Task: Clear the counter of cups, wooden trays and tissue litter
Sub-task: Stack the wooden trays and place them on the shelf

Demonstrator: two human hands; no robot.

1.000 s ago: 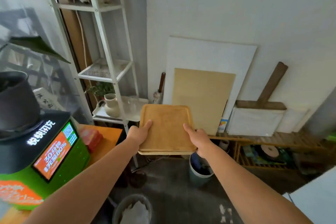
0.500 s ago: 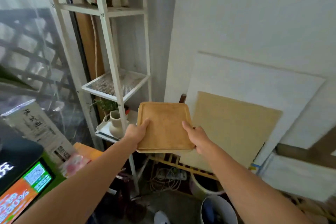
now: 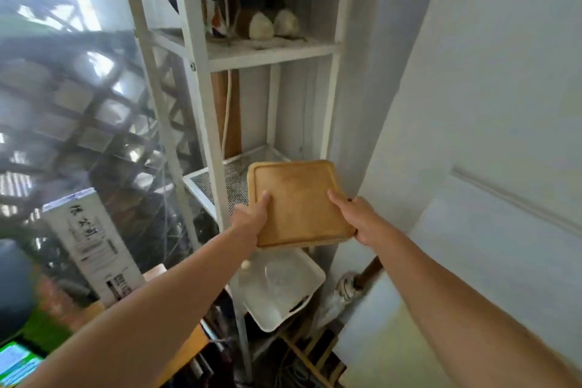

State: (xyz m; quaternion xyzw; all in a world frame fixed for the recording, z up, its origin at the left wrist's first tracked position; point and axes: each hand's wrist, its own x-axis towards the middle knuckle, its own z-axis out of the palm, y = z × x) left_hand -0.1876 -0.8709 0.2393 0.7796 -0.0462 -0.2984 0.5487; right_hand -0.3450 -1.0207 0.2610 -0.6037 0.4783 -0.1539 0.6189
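Observation:
Two stacked square wooden trays [image 3: 297, 201] are held flat in front of me at the middle of the head view. My left hand [image 3: 250, 217] grips their left edge with the thumb on top. My right hand [image 3: 359, 219] grips the right edge the same way. The trays hover at the front of the mesh shelf [image 3: 201, 181] of a white metal rack [image 3: 201, 79], their far edge over the mesh. The undersides of the trays are hidden.
A white plastic tray [image 3: 277, 290] sits on the rack's lower shelf under the trays. The upper shelf [image 3: 271, 49] holds small objects and plants. A white carton [image 3: 91, 246] stands at left on an orange counter [image 3: 185, 353]. White wall boards [image 3: 491, 246] lean at right.
I have come closer to the rack and the view has tilted up. The trays have moved up and forward, from below the mesh shelf to its front edge. Both hands keep the same grip.

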